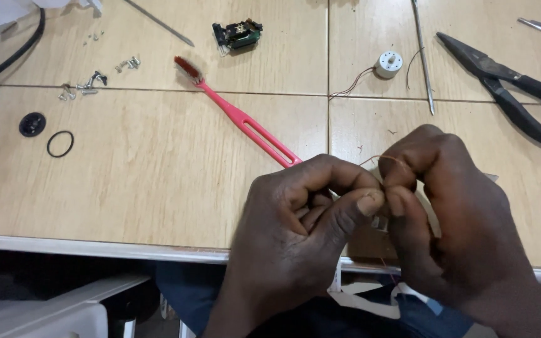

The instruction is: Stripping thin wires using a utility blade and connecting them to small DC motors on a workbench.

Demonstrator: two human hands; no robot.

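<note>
My left hand (295, 231) and my right hand (458, 225) meet above the table's front edge, fingertips pinched together on a small part (380, 220) that is mostly hidden between them. A thin reddish wire (386, 158) loops up from the pinch over my right forefinger, and another strand hangs down below. Just beyond my left knuckles lies a pink toothbrush (239, 116) with worn bristles, its handle end touching the hand's outline.
On the wooden table (158, 188) lie black pliers (515, 87) at the far right, a small white motor (389, 63) with wires, a long thin rod (422, 53), a green circuit module (238, 34), loose screws (86, 81), a black rubber ring (60, 144) and a black disc (32, 124).
</note>
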